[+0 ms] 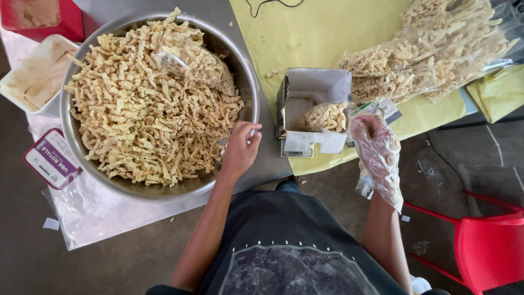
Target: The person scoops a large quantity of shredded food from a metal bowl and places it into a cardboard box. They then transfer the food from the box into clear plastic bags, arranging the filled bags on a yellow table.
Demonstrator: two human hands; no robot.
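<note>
A large steel bowl [248, 82] is heaped with pale twisted fried snacks [147, 114]. A small clear bag [188, 60] lies on top of the heap. My bare left hand [240, 150] grips the bowl's near right rim. My right hand [376, 147], in a loose clear plastic glove, pinches the top of a small bag of snacks [327, 116] with a paper label. That bag rests in an open white cardboard box [314, 90] lying on a yellow sheet [305, 33].
Filled clear bags of the same snack [436, 49] are piled at the back right. A white tray [35, 76], a red container [43, 19] and a purple-labelled packet [52, 158] sit left of the bowl. A red chair [488, 246] stands at the lower right.
</note>
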